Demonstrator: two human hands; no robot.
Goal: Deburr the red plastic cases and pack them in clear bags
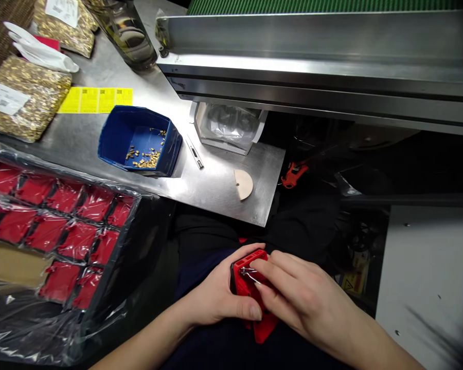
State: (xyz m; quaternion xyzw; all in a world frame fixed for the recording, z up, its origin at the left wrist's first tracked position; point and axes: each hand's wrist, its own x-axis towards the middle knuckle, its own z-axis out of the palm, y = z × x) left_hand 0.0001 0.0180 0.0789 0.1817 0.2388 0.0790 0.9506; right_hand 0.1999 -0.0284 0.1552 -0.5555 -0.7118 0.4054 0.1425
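Over my lap, my left hand [219,295] grips a red plastic part [250,280], thumb laid along its near side. My right hand [297,298] rests on the same part from the right, its fingertips pinching a small shiny metal piece [247,272] against the top face. The lower end of the red part pokes out below my fingers. Both forearms come in from the bottom edge.
A steel table [216,190] carries a blue bin [139,141] of small gold pieces, bags of gold pieces [23,97], yellow labels [96,100], a white holder [227,126] and a tan half-disc [243,184]. A plastic-wrapped tray of red parts [54,231] lies left. A metal conveyor frame [316,51] spans the top.
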